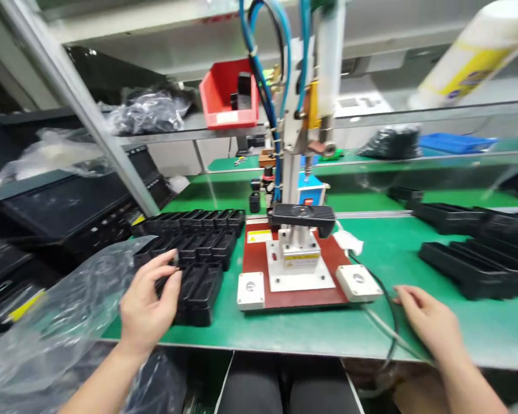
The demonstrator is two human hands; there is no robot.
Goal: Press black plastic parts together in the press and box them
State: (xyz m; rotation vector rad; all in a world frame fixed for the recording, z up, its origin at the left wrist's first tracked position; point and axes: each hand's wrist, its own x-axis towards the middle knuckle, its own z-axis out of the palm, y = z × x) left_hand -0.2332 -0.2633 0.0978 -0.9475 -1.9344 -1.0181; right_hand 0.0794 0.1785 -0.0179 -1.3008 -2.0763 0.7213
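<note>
My left hand (149,299) reaches into a group of black plastic housings (196,247) laid in rows on the green mat, its fingers curled round one of the near pieces. My right hand (427,322) rests low on the mat at the right, fingers loosely bent and apart, holding nothing, next to a black cable (386,299). Between the hands stands a small press fixture (300,253) on a red base plate with two white buttons. A black part (303,214) sits on top of its white post.
Clear plastic bags (56,310) lie at the left edge. Black trays (479,259) are stacked on the right. A red bin (228,95) and more bags sit on the shelf behind. Blue hoses (263,75) run down to the press. A slanted metal post (82,109) crosses the left.
</note>
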